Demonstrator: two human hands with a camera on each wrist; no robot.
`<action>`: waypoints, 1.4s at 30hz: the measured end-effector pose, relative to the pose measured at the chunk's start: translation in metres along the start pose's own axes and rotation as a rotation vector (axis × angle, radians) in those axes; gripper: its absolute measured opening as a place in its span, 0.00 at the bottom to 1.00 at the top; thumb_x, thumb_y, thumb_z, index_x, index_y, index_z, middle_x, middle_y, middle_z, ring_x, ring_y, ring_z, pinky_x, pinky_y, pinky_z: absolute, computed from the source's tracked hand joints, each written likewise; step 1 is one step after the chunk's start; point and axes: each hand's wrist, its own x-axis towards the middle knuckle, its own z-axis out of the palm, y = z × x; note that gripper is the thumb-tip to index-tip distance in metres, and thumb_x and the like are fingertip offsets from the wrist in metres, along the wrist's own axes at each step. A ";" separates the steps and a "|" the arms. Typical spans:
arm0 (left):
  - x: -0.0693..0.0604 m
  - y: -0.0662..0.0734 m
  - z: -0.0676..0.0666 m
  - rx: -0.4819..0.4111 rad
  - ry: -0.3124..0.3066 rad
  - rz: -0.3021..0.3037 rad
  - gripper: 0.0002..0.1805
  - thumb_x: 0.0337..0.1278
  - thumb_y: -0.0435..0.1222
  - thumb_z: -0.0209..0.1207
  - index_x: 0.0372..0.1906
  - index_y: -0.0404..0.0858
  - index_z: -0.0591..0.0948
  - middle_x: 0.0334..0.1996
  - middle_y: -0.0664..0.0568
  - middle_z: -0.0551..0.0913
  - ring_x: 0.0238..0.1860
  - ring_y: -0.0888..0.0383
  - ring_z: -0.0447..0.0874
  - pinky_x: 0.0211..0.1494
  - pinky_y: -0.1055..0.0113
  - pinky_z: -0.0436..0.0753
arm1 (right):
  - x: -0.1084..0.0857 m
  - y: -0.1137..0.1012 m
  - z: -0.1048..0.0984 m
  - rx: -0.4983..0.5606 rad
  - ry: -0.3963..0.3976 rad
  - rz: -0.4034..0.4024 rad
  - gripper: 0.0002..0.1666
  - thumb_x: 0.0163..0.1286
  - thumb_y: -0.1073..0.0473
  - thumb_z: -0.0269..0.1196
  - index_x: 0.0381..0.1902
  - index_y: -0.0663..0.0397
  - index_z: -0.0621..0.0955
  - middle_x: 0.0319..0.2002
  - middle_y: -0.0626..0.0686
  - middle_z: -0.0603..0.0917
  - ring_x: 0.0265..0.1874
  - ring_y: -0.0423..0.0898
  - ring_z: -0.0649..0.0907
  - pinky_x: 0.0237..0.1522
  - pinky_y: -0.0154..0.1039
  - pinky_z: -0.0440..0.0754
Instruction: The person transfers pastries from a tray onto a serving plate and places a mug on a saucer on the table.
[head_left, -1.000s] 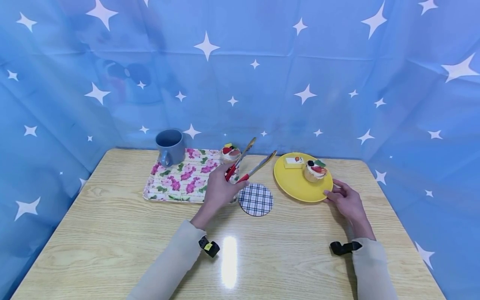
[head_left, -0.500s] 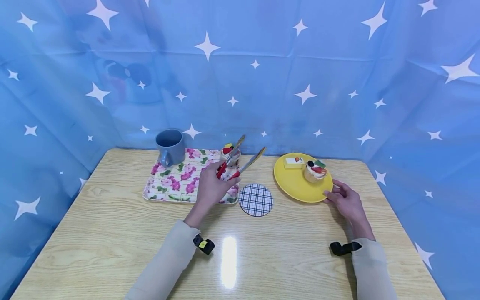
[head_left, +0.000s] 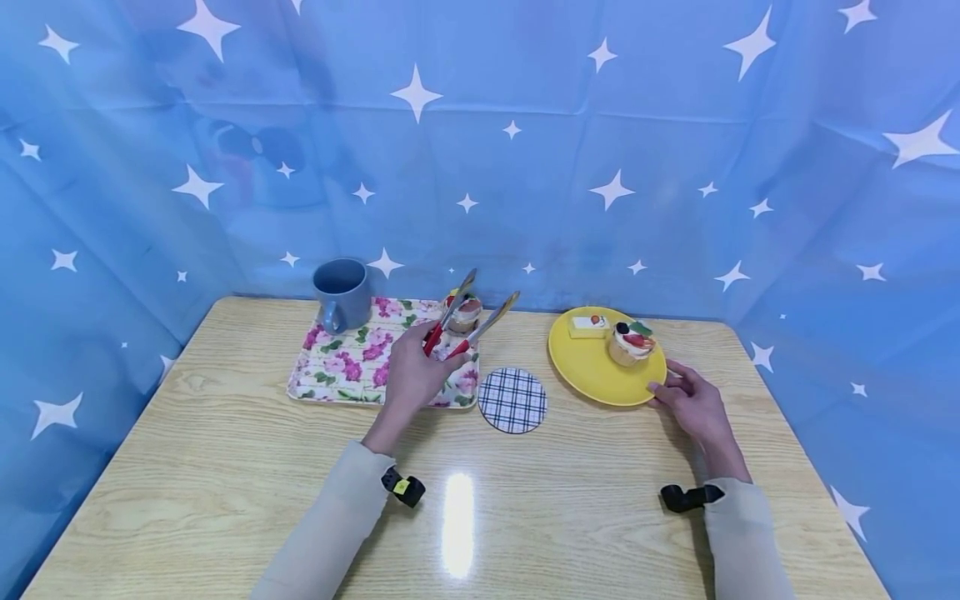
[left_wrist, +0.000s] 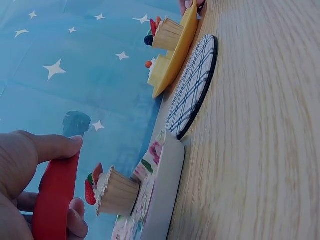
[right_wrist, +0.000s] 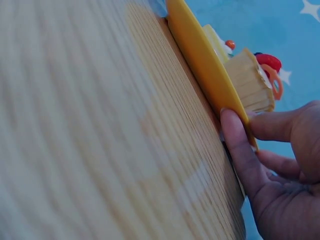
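Note:
My left hand (head_left: 412, 367) grips red-handled tongs (head_left: 437, 335), whose two metal arms are spread apart. In the head view the tong tips overlap a fruit-topped cupcake (head_left: 462, 315) on the floral tray (head_left: 352, 367); whether they touch it I cannot tell. The left wrist view has that cupcake (left_wrist: 118, 192) upright on the tray, beside the red handle (left_wrist: 57, 195). At the right, my right hand (head_left: 693, 402) pinches the rim of a yellow plate (head_left: 592, 375) between thumb and fingers. On this plate are another cupcake (head_left: 628, 343) and a small yellow cake piece (head_left: 588, 326).
A blue mug (head_left: 342, 292) stands at the tray's back left. Between tray and plate lies a round checked coaster (head_left: 513, 401). The wooden table (head_left: 555, 508) ends at a blue star-patterned curtain (head_left: 480, 158) behind.
My left hand has moved left with the spread tongs, from right of the tray cupcake to over it. The right hand and the plate have stayed put.

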 end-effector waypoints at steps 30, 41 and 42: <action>0.012 -0.021 -0.008 0.080 0.012 -0.059 0.39 0.53 0.48 0.75 0.68 0.36 0.77 0.58 0.41 0.81 0.53 0.45 0.79 0.54 0.48 0.81 | 0.000 0.000 -0.001 -0.004 -0.005 -0.003 0.44 0.78 0.47 0.60 0.82 0.56 0.55 0.65 0.65 0.73 0.37 0.26 0.82 0.43 0.27 0.85; 0.013 -0.027 -0.007 0.101 -0.008 -0.062 0.42 0.53 0.47 0.75 0.70 0.34 0.74 0.59 0.37 0.80 0.56 0.42 0.80 0.56 0.46 0.81 | 0.001 0.000 0.000 -0.010 0.004 0.004 0.44 0.78 0.48 0.60 0.81 0.56 0.56 0.65 0.66 0.73 0.37 0.26 0.82 0.43 0.27 0.85; 0.012 -0.027 -0.007 0.104 -0.009 -0.059 0.42 0.53 0.47 0.75 0.70 0.34 0.74 0.59 0.37 0.81 0.55 0.42 0.81 0.56 0.46 0.81 | 0.001 0.000 0.000 -0.011 0.006 0.004 0.44 0.77 0.48 0.60 0.81 0.56 0.56 0.65 0.66 0.73 0.37 0.26 0.82 0.43 0.27 0.85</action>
